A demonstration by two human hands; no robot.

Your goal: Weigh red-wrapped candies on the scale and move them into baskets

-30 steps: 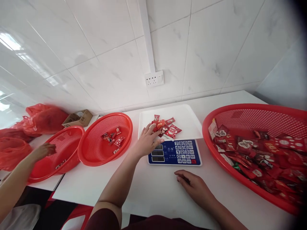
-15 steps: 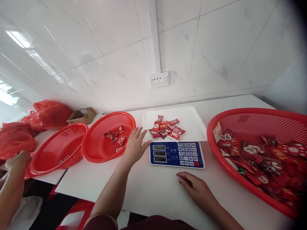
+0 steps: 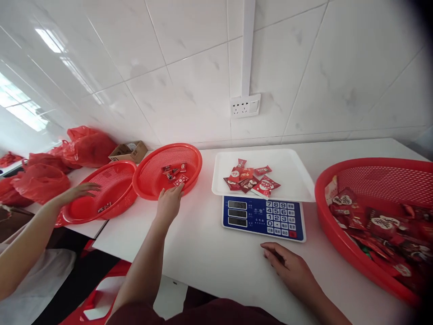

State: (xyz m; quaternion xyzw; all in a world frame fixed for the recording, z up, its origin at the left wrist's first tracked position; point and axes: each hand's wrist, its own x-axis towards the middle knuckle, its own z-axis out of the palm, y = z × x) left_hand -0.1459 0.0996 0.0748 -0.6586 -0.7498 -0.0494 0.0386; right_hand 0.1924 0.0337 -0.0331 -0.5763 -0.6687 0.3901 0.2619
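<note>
My left hand (image 3: 169, 203) is at the front rim of the middle red basket (image 3: 144, 193), its fingers curled over the edge. A few small wrapped packets (image 3: 181, 180) lie inside that basket. Resting on the table below the scale's keypad, my right hand (image 3: 287, 266) is loosely curled with nothing in it, thumb and forefinger slightly apart. The blue scale panel (image 3: 259, 217) sits in front of a white tray (image 3: 294, 174), which holds several red packets (image 3: 265, 184). At the right, a large red basket (image 3: 333, 243) contains many red packets (image 3: 384, 222).
Another red basket (image 3: 117, 208) stands at the left, under a person's hand (image 3: 79, 192). Beyond it are red plastic bags (image 3: 89, 146) and a cardboard box (image 3: 130, 152). A wall socket (image 3: 246, 106) is above the white table (image 3: 209, 253). Red stools are below the table's edge.
My left hand has moved left from beside the scale to the middle basket's rim. My right hand has stayed below the scale. The other person's hand has reached over the left basket. The view has turned left.
</note>
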